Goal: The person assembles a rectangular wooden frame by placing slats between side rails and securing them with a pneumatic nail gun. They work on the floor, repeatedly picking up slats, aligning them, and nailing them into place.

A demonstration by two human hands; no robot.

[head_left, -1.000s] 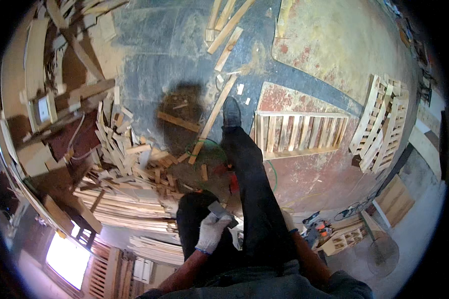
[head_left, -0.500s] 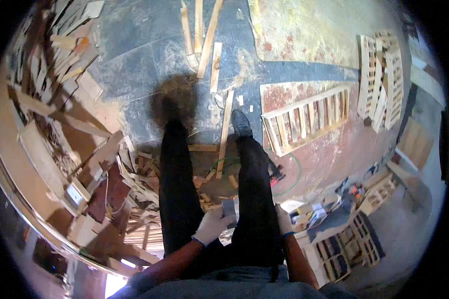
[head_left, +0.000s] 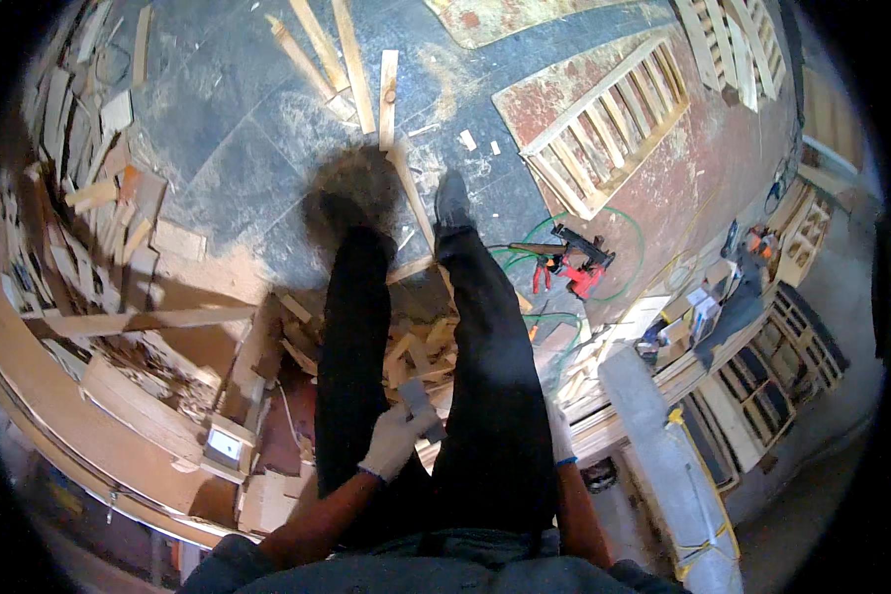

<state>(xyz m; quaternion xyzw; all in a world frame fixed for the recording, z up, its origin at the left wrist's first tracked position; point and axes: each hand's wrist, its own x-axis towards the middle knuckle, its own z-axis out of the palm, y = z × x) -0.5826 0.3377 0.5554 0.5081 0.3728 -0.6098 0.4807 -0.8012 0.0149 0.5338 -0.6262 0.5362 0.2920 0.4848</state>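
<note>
Several heaps of cut wood scraps [head_left: 109,213] lay banked along the left of the floor, with a long plank [head_left: 148,319] lying across them and a small grey-and-white box [head_left: 225,447] sitting low among the boards; I could not tell what it held. I saw my left hand [head_left: 398,440], in a white glove, raised in front of my left leg with the forearm coming up from the lower edge, its fingers closed around a short flat piece of wood [head_left: 418,400] that stood up just above the glove, between my two legs. My right hand [head_left: 560,436], also gloved, hung low beside my right leg, mostly hidden behind it, so I could not tell how its fingers were set. Further right a red nail gun [head_left: 574,265] lay on the floor with a green hose [head_left: 632,230] looped around it, and a slatted pallet [head_left: 604,134] lay beyond.
</note>
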